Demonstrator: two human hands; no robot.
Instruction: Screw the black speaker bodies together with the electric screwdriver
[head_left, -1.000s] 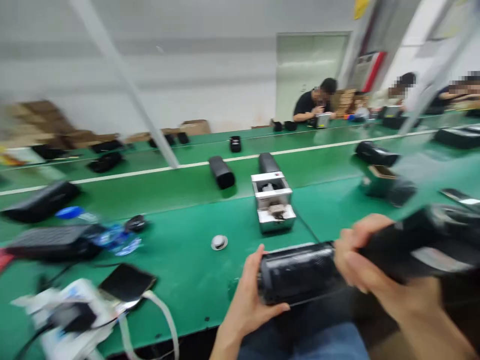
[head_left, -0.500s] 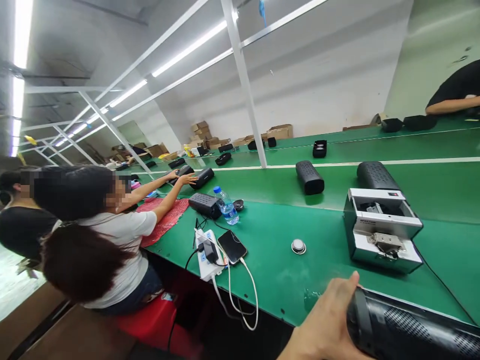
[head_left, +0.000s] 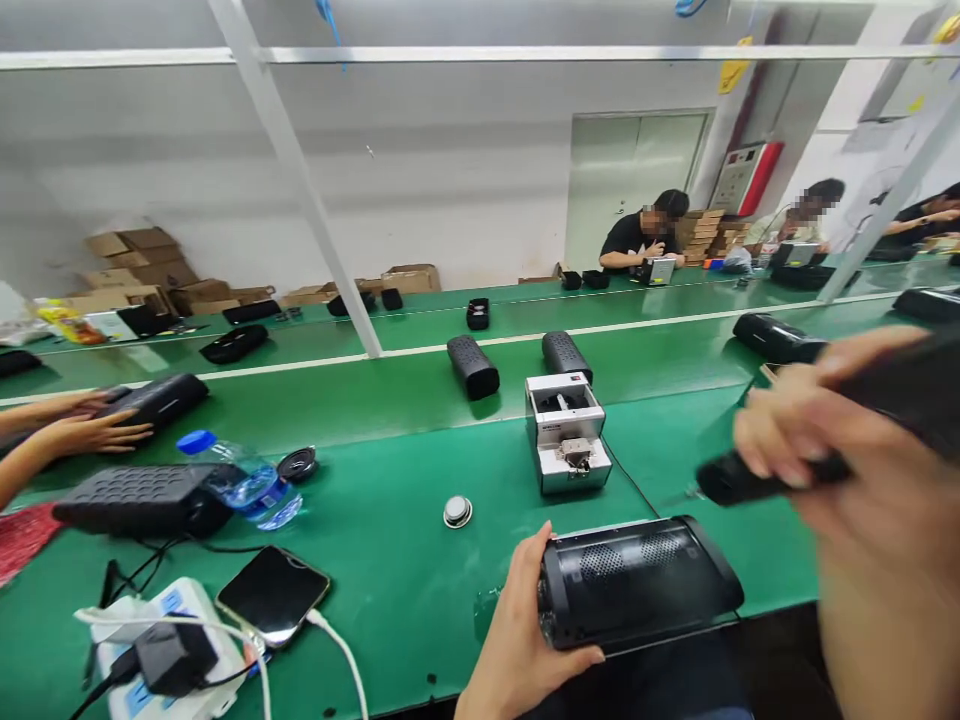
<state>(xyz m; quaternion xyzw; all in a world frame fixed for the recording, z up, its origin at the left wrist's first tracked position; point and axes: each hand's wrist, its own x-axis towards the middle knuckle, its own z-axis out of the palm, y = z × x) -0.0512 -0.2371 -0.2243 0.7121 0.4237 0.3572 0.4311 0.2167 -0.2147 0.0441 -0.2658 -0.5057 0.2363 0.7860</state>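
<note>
My left hand grips one end of a black speaker housing with perforated grilles, thumb and fingers on either side. The housing lies tilted at the table's front edge. To its right, my blurred right hand is wrapped round a black electric screwdriver. Its thin bit points left, above the table and apart from the housing. Just beyond the housing stands a silver screw feeder with a cable. A small round silver speaker driver lies on the green mat left of the feeder.
At left are a water bottle, a phone, a white power strip with cables, and a co-worker's hands on a black speaker. More speakers sit along the line. A slanted white post rises mid-table.
The view has swung right. My right hand with the electric screwdriver has come into view, and the housing in my left hand now shows whole.
</note>
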